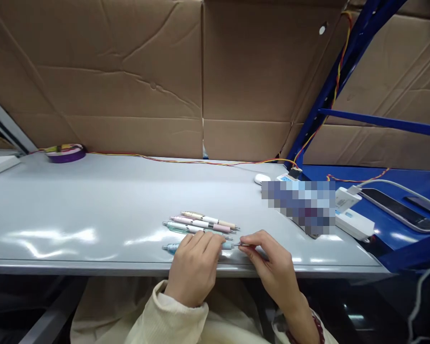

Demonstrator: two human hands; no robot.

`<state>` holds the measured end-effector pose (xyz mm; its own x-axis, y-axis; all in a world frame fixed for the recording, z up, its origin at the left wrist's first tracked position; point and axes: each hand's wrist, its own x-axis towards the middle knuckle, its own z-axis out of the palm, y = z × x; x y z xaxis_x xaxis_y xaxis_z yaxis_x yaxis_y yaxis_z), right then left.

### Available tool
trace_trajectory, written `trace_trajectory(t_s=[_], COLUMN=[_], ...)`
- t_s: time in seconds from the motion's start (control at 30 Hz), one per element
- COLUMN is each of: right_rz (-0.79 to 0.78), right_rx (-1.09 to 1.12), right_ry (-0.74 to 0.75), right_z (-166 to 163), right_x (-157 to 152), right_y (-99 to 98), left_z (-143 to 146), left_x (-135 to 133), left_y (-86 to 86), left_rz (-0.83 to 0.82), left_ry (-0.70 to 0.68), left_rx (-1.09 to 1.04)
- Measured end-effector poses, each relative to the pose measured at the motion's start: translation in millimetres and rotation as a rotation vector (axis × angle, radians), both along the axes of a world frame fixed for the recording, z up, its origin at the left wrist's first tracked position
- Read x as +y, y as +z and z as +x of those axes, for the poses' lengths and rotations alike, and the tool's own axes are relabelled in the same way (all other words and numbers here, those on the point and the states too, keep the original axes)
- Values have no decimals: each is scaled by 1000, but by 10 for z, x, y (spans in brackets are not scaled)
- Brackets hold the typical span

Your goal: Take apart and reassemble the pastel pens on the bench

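Observation:
My left hand [197, 265] is closed around the barrel of a light-blue pen [171, 247], which lies level just above or on the table near its front edge. At the pen's right end, the thumb and fingers of my right hand [267, 260] pinch its small silver tip [239, 244]. Whether that tip is joined to the barrel I cannot tell. Just beyond my hands several pens lie side by side: a green-and-white pen [186, 228], a pink-and-white pen [200, 223] and a beige-and-white pen [209, 219]. My left fingers partly cover the green one.
The grey-white table [93, 205] ends at a front edge close to me. A purple ribbon roll [66, 153] stands at the back left. To the right are a white earbud case [262, 179], a blurred-out object [301, 203], a power strip [354, 223] and a phone [401, 208]. Cardboard [129, 81] walls the back.

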<state>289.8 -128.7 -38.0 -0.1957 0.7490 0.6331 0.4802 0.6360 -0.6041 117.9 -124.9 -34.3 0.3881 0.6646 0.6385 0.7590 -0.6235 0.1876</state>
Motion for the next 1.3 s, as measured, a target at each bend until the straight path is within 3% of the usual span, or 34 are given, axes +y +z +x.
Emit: trace_trajectory(t_s=[0.2, 0.53, 0.93, 1.13, 1.3], right_rz=[-102, -64, 6, -110, -133], right_rx=[-35, -140, 107, 35, -32], right_ry=[64, 29, 47, 50, -119], right_z=[28, -7, -17, -5, 175], right_x=[-3, -5, 2, -35, -60], right_y=[30, 33, -28, 22, 136], left_z=[-18, 57, 75, 77, 45], left_x=[-16, -7, -17, -20, -9], left_y=[21, -20, -23, -18, -19], left_rz=[-14, 60, 64, 70, 59], left_ry=[2, 155, 182, 227, 303], left_rx=[10, -59, -98, -111, -131])
